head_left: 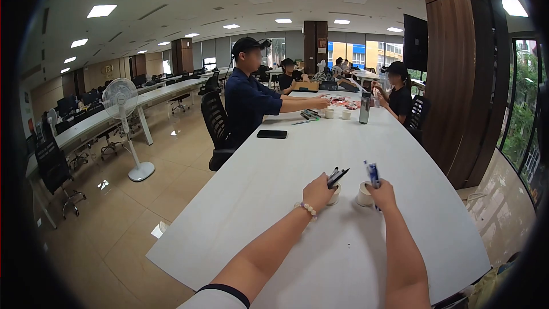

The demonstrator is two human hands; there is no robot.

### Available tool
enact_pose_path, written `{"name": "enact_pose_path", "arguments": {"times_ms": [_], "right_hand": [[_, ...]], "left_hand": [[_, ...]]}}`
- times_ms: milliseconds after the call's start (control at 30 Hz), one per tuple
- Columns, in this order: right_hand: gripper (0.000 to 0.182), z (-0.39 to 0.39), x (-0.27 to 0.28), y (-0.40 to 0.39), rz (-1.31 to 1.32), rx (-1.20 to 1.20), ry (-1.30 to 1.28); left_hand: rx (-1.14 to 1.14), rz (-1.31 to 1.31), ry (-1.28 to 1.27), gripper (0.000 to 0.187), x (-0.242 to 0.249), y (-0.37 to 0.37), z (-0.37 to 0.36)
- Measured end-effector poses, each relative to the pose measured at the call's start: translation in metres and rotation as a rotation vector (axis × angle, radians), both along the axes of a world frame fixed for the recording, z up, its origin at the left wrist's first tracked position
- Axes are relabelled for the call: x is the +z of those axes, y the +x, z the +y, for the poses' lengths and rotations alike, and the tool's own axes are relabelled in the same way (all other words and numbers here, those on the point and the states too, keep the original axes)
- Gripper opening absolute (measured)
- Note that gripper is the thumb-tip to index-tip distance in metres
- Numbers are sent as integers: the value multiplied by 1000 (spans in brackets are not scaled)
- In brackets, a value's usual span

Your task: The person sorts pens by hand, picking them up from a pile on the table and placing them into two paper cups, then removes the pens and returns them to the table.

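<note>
My left hand (318, 190) is closed around several black pens (338, 176), their tips pointing up and to the right. Just behind its fingers, a small white cup (335, 198) stands partly hidden. My right hand (383, 195) grips a few blue pens (373, 173) upright, right beside a second white cup (364, 195). Both cups rest on the white table (257, 217), side by side between my two hands. A beaded bracelet circles my left wrist.
A phone (271, 134) lies near the table's left edge. Farther along are pens (310, 115), two white cups (329, 113), a bottle (364, 109) and red packets (343, 102). People sit on both sides. A standing fan (122, 103) is at left.
</note>
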State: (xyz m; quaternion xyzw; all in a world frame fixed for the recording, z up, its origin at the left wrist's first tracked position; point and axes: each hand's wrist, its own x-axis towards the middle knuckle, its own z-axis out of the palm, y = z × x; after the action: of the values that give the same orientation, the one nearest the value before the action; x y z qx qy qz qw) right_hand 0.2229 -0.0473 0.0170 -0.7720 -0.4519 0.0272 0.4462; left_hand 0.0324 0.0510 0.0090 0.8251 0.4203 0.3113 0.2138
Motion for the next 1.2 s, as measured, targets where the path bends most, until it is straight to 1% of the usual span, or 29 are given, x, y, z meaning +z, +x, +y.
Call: {"name": "enact_pose_path", "arguments": {"times_ms": [33,67,100,167,200,267,333,367,467,533,567,600,633,667,700,733,800,867,933,1000,1033,1067,1133,1167,1200], "right_hand": [[30,0,4,4,97,-3,71],[30,-4,11,9,101,-42,159],[28,-5,15,19,133,-30,248],[27,-9,25,48,227,10,405],[26,-12,31,56,290,38,472],[30,-30,59,47,354,95,640],[36,-52,90,30,398,134,693],[35,-62,103,22,374,141,700],[32,-80,127,3,316,168,711],[29,-88,139,-13,302,183,728],[28,-91,142,-18,259,208,728],[27,-94,145,-23,217,234,726],[27,-96,148,-28,220,235,727],[27,-98,151,-33,163,250,698],[26,-99,152,-37,108,264,670],[26,-99,152,-40,116,263,675],[25,-100,152,-42,115,283,604],[22,-91,142,-39,117,313,587],[20,-78,126,-36,87,368,397],[21,-64,96,-38,109,393,227],[22,-62,77,-32,-5,378,63],[23,-64,58,-27,-115,359,-101],[26,-78,22,-18,-301,318,-289],[26,-83,7,-12,-298,316,-287],[28,-88,-7,-6,-337,266,-337]], "left_hand": [[53,-51,113,31,3,3,-5],[108,-102,226,29,6,5,-10],[112,-109,226,29,9,8,-15],[-28,-218,444,23,13,14,-24],[-23,-219,444,23,17,15,-33],[-246,-54,376,22,23,18,-49],[-408,2,256,22,11,27,-58],[-470,96,225,23,9,28,-66],[-618,169,171,24,-7,36,-86],[-664,268,237,27,-21,40,-103],[-658,381,291,37,-25,41,-112],[-655,382,290,37,-32,44,-114],[-653,278,361,44,-38,45,-114],[-650,177,434,50,-41,46,-112],[-676,330,284,62,-25,39,-116],[-675,339,285,62,-24,38,-116],[-673,336,278,66,-25,37,-117],[-667,358,253,67,-27,38,-117],[-657,374,240,68,-28,37,-117],[-644,384,263,66,-27,33,-122],[-653,439,219,67,-15,28,-128],[-659,442,228,67,-16,26,-127],[-652,337,249,68,-25,21,-126],[-643,393,255,69,-28,22,-123],[-646,400,253,69,-28,21,-123]]}}
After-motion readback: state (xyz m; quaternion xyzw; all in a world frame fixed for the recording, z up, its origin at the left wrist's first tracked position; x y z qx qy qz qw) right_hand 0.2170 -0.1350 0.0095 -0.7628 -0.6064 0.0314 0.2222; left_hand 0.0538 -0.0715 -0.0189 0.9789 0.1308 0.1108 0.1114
